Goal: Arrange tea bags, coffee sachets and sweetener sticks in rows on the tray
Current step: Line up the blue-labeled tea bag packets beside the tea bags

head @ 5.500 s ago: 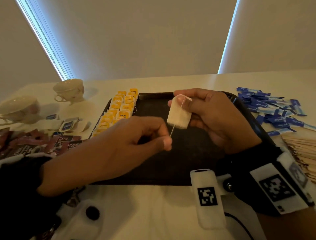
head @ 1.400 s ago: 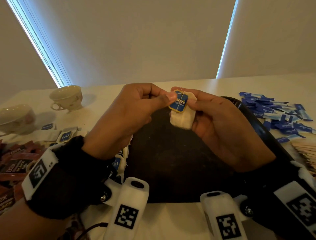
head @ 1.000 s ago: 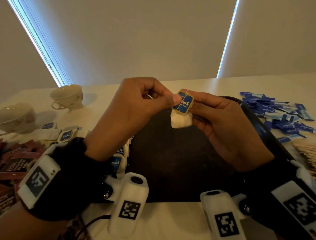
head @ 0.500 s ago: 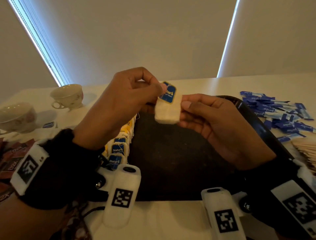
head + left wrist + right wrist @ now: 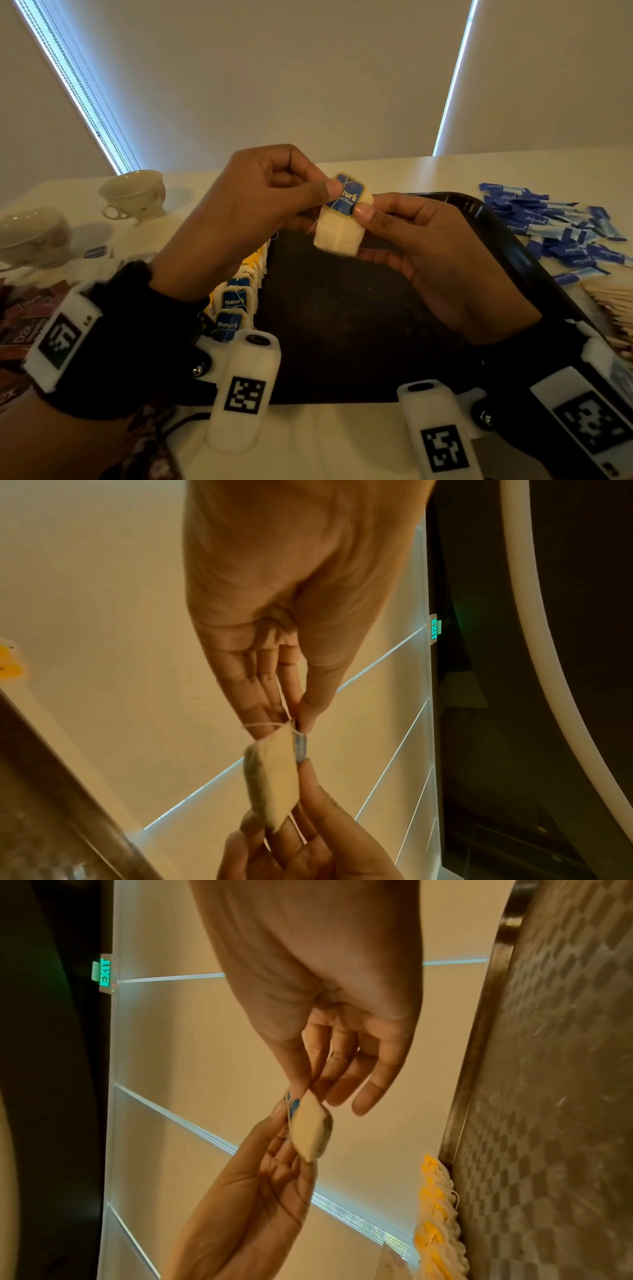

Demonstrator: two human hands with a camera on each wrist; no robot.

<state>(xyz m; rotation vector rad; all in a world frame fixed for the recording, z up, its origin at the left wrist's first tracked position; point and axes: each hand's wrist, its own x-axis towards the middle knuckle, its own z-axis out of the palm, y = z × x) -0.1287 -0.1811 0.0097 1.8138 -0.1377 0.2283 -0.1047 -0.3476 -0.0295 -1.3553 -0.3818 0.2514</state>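
Note:
A white tea bag [image 5: 337,234] with a blue tag [image 5: 346,198] on its face is held up over the far part of the black tray [image 5: 342,329]. My left hand [image 5: 329,190] pinches the tag's upper left edge, and my right hand [image 5: 361,211] pinches the bag's right side at the tag. The left wrist view shows the tea bag [image 5: 274,775] edge-on between both hands. In the right wrist view the tea bag [image 5: 312,1130] hangs the same way. Rows of yellow-tagged and blue-tagged tea bags [image 5: 236,301] fill the tray's left edge.
Blue sweetener sticks [image 5: 555,222] lie in a loose pile right of the tray, with wooden stirrers [image 5: 609,305] nearer me. Brown coffee sachets [image 5: 27,329] lie at the left. Two cups [image 5: 132,193] [image 5: 30,236] stand at the back left.
The tag now lies against the bag's face. Half a second ago only my left hand held the bag; my right thumb and fingers have since closed on it.

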